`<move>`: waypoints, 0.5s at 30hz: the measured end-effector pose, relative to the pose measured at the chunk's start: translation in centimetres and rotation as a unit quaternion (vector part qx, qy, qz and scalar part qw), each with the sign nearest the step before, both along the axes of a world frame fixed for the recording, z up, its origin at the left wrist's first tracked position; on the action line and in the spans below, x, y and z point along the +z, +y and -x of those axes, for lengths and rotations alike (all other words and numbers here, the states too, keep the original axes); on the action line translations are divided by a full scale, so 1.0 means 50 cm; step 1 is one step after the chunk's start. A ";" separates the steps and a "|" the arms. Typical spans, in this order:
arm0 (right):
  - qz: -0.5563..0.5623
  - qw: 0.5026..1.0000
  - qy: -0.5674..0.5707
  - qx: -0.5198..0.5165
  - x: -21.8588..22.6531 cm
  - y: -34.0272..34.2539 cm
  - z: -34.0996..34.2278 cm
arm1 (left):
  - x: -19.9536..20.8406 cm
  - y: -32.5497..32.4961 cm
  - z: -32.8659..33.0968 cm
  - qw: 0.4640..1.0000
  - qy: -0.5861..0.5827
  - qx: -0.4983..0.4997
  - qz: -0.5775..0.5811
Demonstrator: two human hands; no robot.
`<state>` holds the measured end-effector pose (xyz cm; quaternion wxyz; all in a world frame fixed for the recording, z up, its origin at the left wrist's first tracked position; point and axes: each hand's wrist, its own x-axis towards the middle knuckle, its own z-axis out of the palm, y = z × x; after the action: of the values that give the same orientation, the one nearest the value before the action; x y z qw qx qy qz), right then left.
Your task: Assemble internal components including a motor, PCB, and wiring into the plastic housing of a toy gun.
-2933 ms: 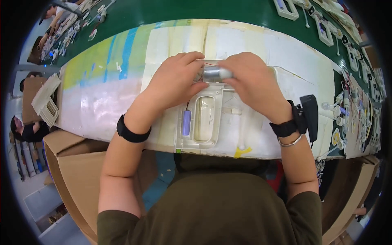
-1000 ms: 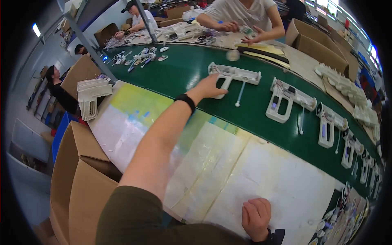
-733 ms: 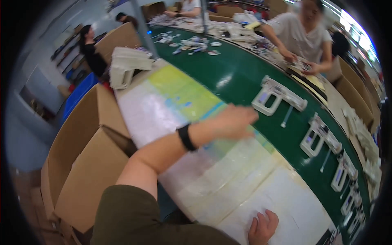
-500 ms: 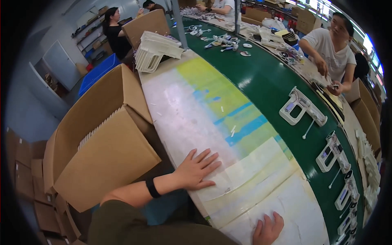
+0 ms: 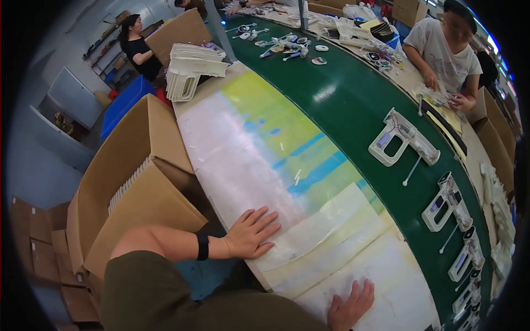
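Observation:
My left hand (image 5: 253, 233) lies flat on the white, paper-covered worktable (image 5: 221, 149), fingers spread, near its left edge. A dark band (image 5: 202, 246) circles that wrist. At the lower right, my right hand (image 5: 351, 305) rests on the same covering with its fingers stretched out and apart. Neither hand holds anything. A few small white strips (image 5: 297, 177) lie on the blue and yellow-green stained part, beyond my left hand. To the right, white plastic frames with grips (image 5: 403, 138), fitted with wires and small parts, stand in a row on the green belt (image 5: 331, 105).
An open cardboard box (image 5: 149, 215) with thin white pieces inside stands left of the table. Stacked white plastic shells (image 5: 190, 71) sit at its far end. Loose electronic parts (image 5: 287, 47) lie farther along the belt. A co-worker (image 5: 446, 55) handles a piece across it.
The whole view has shifted slightly. Both hands stay on the table with fingers spread. The co-worker across the belt now has the head bent lower over the work.

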<state>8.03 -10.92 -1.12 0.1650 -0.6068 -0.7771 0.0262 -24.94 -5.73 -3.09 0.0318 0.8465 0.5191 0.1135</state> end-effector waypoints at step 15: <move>0.079 0.996 -0.006 -0.051 0.043 -0.019 0.090 | 0.034 -0.042 0.009 0.911 -0.339 0.136 0.194</move>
<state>3.54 -11.85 1.05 0.1131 -0.6573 -0.7413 0.0752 -25.37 -7.84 -1.38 0.3536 0.6559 0.5988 0.2936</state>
